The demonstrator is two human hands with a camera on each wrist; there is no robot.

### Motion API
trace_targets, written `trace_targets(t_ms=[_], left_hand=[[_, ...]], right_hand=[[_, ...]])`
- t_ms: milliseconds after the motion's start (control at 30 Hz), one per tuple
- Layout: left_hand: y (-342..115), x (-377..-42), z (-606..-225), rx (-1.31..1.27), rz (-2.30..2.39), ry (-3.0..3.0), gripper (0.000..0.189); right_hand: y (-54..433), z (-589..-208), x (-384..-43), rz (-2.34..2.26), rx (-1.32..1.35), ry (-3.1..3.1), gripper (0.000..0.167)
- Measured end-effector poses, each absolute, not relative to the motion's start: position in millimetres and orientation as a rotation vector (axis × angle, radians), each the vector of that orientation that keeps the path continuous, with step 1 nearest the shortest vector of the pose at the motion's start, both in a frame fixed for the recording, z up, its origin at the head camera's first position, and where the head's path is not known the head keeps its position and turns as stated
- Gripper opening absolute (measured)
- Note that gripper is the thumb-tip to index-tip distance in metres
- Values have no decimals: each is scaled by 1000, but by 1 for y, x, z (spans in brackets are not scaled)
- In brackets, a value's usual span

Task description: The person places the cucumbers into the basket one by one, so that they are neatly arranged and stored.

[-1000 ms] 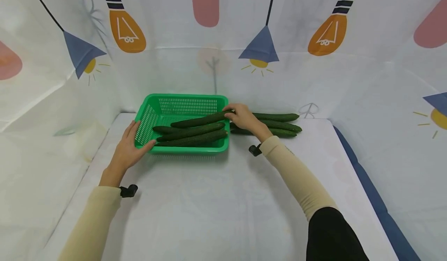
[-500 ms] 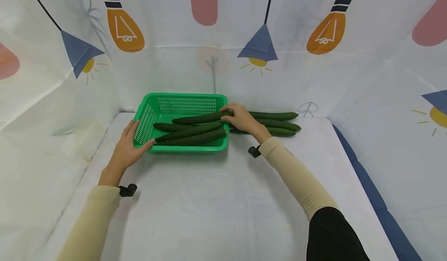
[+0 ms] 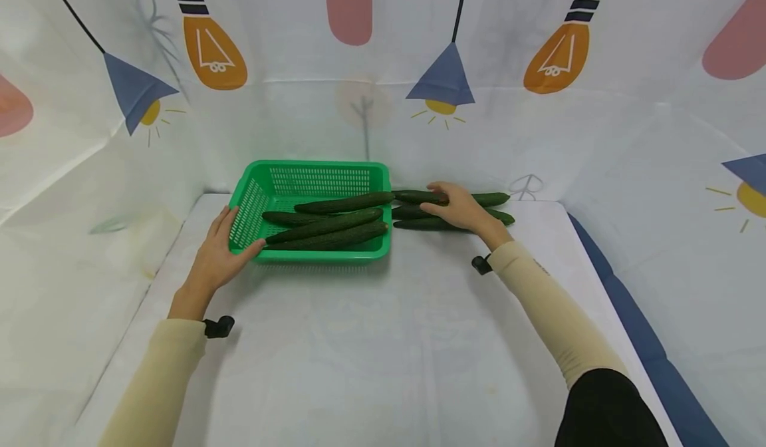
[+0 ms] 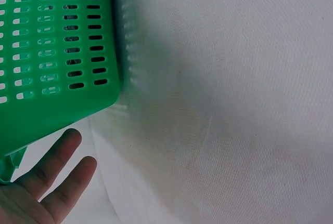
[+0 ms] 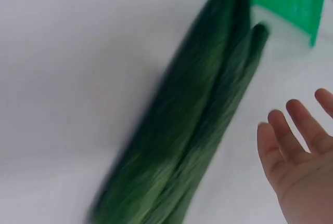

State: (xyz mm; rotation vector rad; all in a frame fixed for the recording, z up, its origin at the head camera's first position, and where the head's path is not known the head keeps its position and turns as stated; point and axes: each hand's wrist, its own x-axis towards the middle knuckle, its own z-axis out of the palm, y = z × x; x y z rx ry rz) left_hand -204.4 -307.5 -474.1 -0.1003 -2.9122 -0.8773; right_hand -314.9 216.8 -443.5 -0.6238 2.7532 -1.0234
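Green plastic basket [image 4: 52, 102], slotted wall toward camera, stands on white, fine-textured desk [image 4: 239, 78], near a desk edge; soft shadow alongside. Left hand [image 4: 23, 204]: two fingers [image 4: 56, 156] extended, spread, just beside the basket rim; contact unclear.

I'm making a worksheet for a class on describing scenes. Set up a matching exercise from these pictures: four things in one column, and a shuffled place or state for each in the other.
Column one
1. Basket
2. Left hand
3. Right hand
4. Loose cucumbers

Column two
A. At the basket's left end
B. Lying on the table, right of the basket
C. Green, with four cucumbers in it
D. Hiding part of the loose cucumbers in the head view

Right pairs: 1-C, 2-A, 3-D, 4-B
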Motion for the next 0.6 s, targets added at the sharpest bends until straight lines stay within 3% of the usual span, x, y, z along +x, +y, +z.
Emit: trace_targets(t_ms=[300, 600], left_hand=[[-306, -206, -473, -110, -883, -2898, 96], [-305, -205, -473, -104, -892, -2901, 96]], right_hand=[[281, -473, -294, -741, -457, 2831, 81], [301, -491, -285, -595, -371, 2930, 84]])
